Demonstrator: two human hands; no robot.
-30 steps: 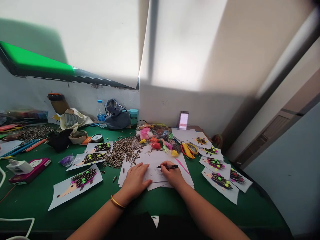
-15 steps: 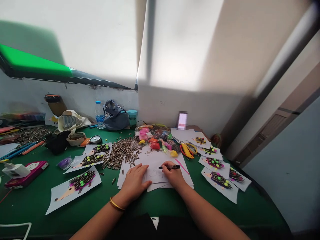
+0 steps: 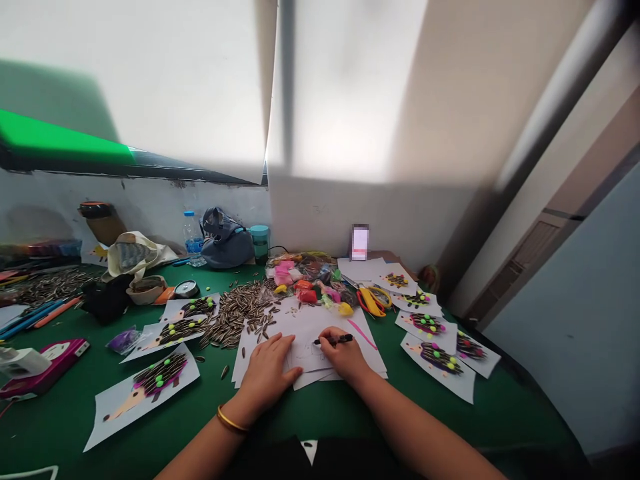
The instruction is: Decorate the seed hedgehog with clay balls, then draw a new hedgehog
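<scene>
My right hand (image 3: 344,353) is closed round a black pen (image 3: 342,339), its tip at thin dark lines drawn on a white sheet of paper (image 3: 309,363). Flat on the same paper lies my left hand (image 3: 270,367), fingers stretched out and thumb apart, holding nothing. A gold bangle circles the left wrist. More white sheets (image 3: 320,320) are stacked underneath. Just beyond the left hand, sunflower seeds (image 3: 240,310) form a loose pile that spills onto the paper. Bags of colourful modelling clay (image 3: 305,287) lie past the paper's far edge.
Hedgehog pictures covered with seeds lie on the left (image 3: 145,393) and right (image 3: 440,363). Yellow-handled scissors (image 3: 374,301) rest beyond the right hand. A phone (image 3: 359,243) leans at the wall. A bottle (image 3: 192,239), a blue bag (image 3: 226,241) and a pink power strip (image 3: 47,373) are leftward.
The camera view has shifted slightly, so most things appear a little further left. My right hand and the pen have moved only slightly over the drawing; the left hand stays on the paper.
</scene>
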